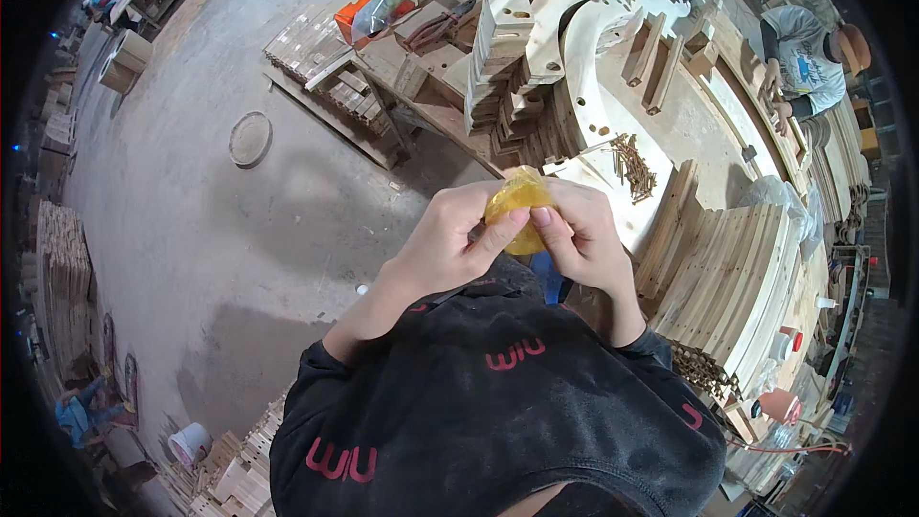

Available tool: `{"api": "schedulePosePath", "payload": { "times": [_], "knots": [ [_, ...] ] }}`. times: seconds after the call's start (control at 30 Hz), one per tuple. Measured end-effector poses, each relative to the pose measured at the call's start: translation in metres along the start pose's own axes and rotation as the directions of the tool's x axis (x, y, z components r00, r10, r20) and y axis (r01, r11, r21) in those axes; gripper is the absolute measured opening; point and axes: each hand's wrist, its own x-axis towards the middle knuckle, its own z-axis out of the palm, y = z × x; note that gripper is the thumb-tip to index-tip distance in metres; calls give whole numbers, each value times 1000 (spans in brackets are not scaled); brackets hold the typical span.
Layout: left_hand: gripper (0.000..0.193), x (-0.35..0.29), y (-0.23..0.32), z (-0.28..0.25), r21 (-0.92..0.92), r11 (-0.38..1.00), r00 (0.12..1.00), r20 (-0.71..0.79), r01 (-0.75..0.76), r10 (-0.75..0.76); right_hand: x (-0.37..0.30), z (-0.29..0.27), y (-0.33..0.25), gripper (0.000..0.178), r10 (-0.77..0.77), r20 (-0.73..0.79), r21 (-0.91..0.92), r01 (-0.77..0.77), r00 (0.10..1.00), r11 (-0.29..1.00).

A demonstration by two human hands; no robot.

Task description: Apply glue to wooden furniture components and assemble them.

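Right now, your hands grip a yellow plastic piece (522, 195) between them: the left hand (445, 235) closes on its left side, the right hand (589, 235) on its right, and the thumb tips nearly meet on it. It sits just in front of your dark shirt (498, 407). Just beyond your right hand, a pile of screws (633, 170) lies on a pale board (620, 130). Farther ahead, curved wooden pieces (550, 33) stand stacked on the tabletop (684, 126). Wooden slats (723, 254) line up right of your hands; well to their left, a round disc (251, 139) lies on the floor (316, 206).
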Motion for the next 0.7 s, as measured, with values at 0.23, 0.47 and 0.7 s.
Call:
{"api": "schedulePosePath", "payload": {
  "times": [0.23,0.47,0.7],
  "knots": [
    [39,3,-2,2,-37,999,999,49,19,-18,2,-18,0,23,87,94,-71,-80,992,994],
    [31,6,0,16,18,1000,999,-39,-22,23,2,-18,1,22,40,92,-81,-32,995,996],
    [21,13,3,16,29,994,993,-35,-109,110,3,-25,3,18,-32,55,-119,38,998,992]
  ]
}}
